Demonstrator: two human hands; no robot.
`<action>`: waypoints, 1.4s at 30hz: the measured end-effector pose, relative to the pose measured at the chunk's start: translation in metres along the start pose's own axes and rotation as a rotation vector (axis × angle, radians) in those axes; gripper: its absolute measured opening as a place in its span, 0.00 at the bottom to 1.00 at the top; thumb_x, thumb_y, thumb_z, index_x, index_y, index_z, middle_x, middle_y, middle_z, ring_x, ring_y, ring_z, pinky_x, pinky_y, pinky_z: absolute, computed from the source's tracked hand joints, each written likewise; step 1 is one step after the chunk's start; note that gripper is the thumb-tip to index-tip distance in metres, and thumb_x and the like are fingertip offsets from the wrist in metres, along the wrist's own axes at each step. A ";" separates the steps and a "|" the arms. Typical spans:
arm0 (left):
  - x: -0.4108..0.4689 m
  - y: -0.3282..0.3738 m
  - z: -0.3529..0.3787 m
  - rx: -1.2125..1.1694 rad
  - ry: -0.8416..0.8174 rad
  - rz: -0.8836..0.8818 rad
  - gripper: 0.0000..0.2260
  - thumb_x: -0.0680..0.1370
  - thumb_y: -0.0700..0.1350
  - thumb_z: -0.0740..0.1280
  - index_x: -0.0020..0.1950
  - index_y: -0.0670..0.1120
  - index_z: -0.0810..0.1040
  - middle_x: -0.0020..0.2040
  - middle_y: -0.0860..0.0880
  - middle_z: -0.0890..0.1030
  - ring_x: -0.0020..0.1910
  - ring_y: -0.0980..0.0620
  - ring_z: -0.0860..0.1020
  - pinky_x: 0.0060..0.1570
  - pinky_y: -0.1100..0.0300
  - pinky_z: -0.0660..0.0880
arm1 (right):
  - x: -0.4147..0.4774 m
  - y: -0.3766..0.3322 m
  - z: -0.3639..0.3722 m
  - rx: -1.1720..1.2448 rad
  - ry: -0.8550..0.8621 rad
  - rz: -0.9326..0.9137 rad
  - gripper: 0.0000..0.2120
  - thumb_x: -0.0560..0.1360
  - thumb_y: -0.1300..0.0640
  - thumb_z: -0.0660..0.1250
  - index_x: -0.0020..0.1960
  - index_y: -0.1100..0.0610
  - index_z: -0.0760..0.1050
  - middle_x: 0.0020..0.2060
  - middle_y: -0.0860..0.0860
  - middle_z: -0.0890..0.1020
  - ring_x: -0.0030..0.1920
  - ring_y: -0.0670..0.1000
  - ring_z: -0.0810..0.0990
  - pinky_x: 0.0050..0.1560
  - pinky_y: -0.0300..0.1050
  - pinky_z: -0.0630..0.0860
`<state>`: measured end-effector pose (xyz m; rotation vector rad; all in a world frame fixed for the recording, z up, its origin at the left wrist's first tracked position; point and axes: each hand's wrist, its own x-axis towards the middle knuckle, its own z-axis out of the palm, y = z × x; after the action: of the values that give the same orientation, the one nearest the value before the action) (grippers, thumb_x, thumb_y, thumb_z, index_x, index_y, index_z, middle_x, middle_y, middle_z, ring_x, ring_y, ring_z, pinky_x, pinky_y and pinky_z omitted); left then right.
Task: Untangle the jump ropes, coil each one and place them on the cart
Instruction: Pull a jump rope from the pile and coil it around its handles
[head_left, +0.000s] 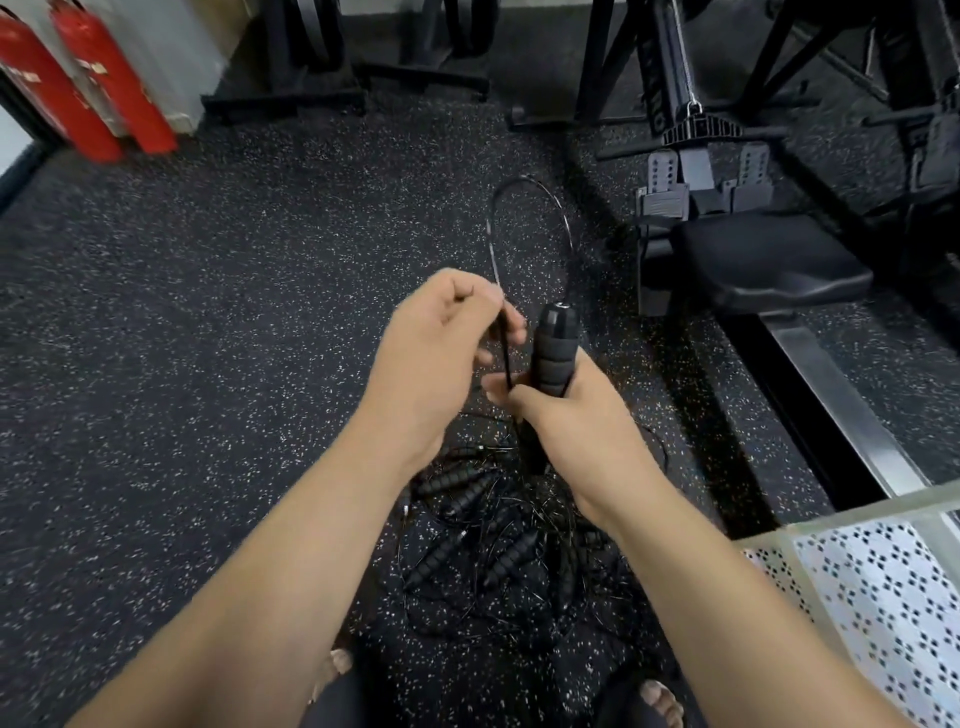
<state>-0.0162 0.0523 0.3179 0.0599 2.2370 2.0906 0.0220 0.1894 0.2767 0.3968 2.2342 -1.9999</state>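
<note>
My right hand (566, 415) grips a black ribbed jump rope handle (555, 348), held upright in the middle of the head view. Its thin cord (524, 179) arcs up from the handle's top, loops over and comes down to my left hand (441, 338), which pinches it just left of the handle. Below my hands, a tangled pile of jump ropes (498, 551) with several black handles lies on the speckled floor. The cart (878, 582), with a perforated white surface and pale rim, shows at the lower right.
A rowing machine with a black seat (769, 260) and a metal rail (831, 395) stands to the right. Two red cylinders (88, 88) lean at the upper left. Black equipment frames (322, 98) line the back. My feet show at the bottom edge.
</note>
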 end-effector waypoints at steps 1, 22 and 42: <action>0.003 0.001 -0.004 -0.055 0.027 -0.010 0.07 0.86 0.41 0.64 0.50 0.46 0.80 0.46 0.49 0.87 0.46 0.53 0.83 0.47 0.53 0.76 | 0.000 0.003 0.002 -0.041 0.000 0.008 0.12 0.77 0.58 0.76 0.55 0.45 0.77 0.49 0.47 0.89 0.55 0.52 0.87 0.65 0.57 0.80; -0.006 -0.051 0.002 0.413 -0.450 -0.344 0.18 0.83 0.36 0.63 0.61 0.59 0.82 0.55 0.59 0.88 0.57 0.58 0.85 0.68 0.50 0.78 | -0.004 -0.027 -0.042 -0.069 -0.046 0.008 0.05 0.78 0.64 0.75 0.45 0.61 0.80 0.36 0.60 0.88 0.39 0.61 0.87 0.55 0.70 0.85; -0.008 -0.068 0.023 0.565 -0.437 -0.158 0.09 0.86 0.53 0.67 0.49 0.62 0.85 0.46 0.62 0.88 0.49 0.56 0.85 0.61 0.45 0.80 | 0.003 -0.024 -0.056 0.114 -0.026 -0.003 0.17 0.79 0.62 0.76 0.67 0.53 0.81 0.57 0.50 0.89 0.61 0.56 0.87 0.70 0.61 0.80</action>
<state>-0.0046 0.0698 0.2484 0.3249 2.3617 1.1720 0.0172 0.2433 0.3061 0.3769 2.1129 -2.1276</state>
